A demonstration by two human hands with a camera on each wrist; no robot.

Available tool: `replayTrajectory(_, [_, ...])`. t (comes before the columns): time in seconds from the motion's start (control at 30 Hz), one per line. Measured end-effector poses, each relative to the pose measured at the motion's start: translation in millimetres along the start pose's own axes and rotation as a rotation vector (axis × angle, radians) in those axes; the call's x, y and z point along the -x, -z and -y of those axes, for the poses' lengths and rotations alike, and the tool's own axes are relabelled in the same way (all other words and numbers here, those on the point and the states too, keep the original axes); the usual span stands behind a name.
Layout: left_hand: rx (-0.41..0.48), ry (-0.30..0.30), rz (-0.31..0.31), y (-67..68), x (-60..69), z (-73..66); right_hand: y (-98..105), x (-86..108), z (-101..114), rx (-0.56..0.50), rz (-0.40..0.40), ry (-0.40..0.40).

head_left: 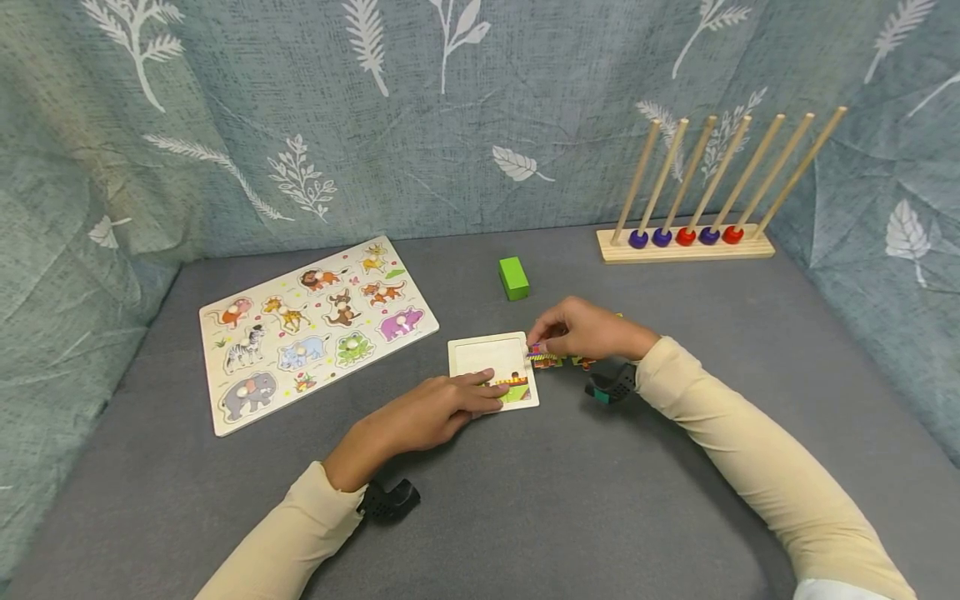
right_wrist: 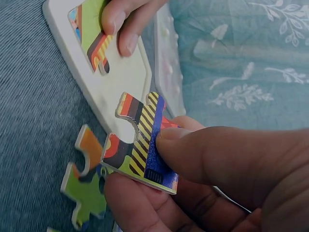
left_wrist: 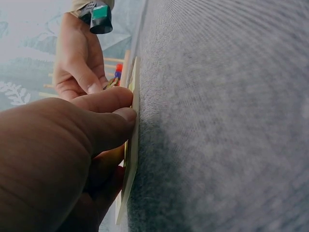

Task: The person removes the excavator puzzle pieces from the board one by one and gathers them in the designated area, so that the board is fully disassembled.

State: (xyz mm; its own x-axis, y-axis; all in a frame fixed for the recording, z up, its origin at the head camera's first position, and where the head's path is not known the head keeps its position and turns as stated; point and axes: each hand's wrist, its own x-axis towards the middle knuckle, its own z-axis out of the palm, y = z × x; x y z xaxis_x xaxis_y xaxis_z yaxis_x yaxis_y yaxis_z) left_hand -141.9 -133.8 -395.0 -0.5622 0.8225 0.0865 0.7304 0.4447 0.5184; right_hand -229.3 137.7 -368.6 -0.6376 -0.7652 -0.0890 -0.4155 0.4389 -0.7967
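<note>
A small pale wooden puzzle tray (head_left: 480, 358) lies on the table, with joined picture pieces (right_wrist: 91, 26) along its near side. My left hand (head_left: 442, 404) rests its extended fingers on those pieces and the tray, hiding part of both. Over the tray's right edge, my right hand (head_left: 588, 327) pinches a jigsaw piece (right_wrist: 145, 140) between thumb and fingers. Blue, with a yellow-and-black striped band and a green edge, that piece is tilted in the right wrist view. Loose jigsaw pieces (right_wrist: 87, 193) lie beside the tray, partly hidden beneath the right hand.
A green block (head_left: 513, 278) stands behind the tray. To the left lies an animal peg puzzle board (head_left: 285, 373). At the back right is a wooden rack (head_left: 682, 252) of upright rods with red and blue beads. Patterned cloth (head_left: 420, 167) hangs behind the table.
</note>
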Motion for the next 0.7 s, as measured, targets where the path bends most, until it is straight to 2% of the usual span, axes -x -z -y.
replayTrajectory(0.23, [0.008,0.0,-0.014,-0.3,0.2,0.3,4,8.6,-6,0.024,-0.04,-0.003])
replayTrajectory(0.47, [0.015,0.009,-0.016,-1.5,0.3,1.5,10,18.9,-10,0.001,-0.046,-0.062])
replayTrajectory(0.7, [0.022,0.022,-0.006,-2.1,0.3,2.9,17,27.5,-19,-0.027,-0.057,-0.061])
